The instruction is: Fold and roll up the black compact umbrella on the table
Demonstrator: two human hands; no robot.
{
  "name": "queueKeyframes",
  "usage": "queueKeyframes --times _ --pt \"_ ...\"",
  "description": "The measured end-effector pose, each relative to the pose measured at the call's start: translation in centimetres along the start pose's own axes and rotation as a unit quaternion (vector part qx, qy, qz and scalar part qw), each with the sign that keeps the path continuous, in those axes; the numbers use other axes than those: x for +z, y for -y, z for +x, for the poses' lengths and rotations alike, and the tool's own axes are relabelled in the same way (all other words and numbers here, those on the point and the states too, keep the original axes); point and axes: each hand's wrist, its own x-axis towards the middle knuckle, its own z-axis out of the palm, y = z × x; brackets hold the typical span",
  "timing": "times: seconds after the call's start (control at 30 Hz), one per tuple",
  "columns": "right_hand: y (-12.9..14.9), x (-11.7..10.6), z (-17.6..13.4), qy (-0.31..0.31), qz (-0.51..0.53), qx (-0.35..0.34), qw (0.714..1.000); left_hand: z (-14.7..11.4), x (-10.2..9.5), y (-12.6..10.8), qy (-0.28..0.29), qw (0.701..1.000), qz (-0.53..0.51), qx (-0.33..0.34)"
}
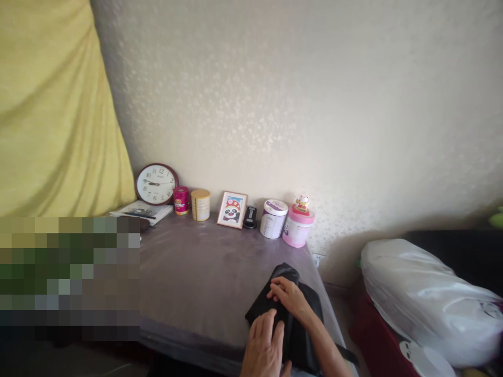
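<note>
While a pale patterned wall (275,104) spans the background, a yellow curtain (58,104) hangs by the back left corner of the desk (196,293). Beyond the right edge sits a bulging white plastic bag (424,298). Near the front right corner lies a black folded item (307,340), its strap (347,354) crossing the right edge. At the back left corner, an oval clock (157,183) leans behind papers (147,210); a framed panda picture (232,209) stands midway along the back edge. Both hands rest on the black item: the left hand (264,335) with fingers extended flat, the right hand (288,297) with fingers curled; whether the right grips it, I cannot tell. Toward the back right corner are a pink-lidded tub (297,230) and a purple-and-white tub (273,222); left of the picture, a yellow-lidded tin (201,207) and a magenta tin (181,201). Smallest, a figurine (302,204) tops the pink-lidded tub.
</note>
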Motion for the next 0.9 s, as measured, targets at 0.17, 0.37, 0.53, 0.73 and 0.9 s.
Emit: queueKeyframes --times 0.17,0.37,0.53,0.73,0.9 --pt "0.7 0.1 -1.7 0.006 -0.087 -0.082 0.993 0.9 2.1 0.4 0.072 0.997 0.005 -0.022" --pt "-0.1 0.3 -4.0 -0.035 -0.165 -0.206 0.964 0.8 5.4 -0.1 -0.022 0.993 0.091 -0.069" --pt "-2.9 0.0 -2.2 -0.076 -0.208 -0.247 0.943 0.9 7.7 0.2 -0.1 0.986 0.121 -0.061" --pt "-6.1 -1.4 3.1 -0.134 -0.225 -0.236 0.936 1.4 9.9 0.7 -0.092 0.983 0.131 -0.085" --pt "-7.4 -3.0 6.0 -0.173 -0.228 -0.211 0.935 1.3 9.3 0.4 -0.094 0.982 0.137 -0.092"
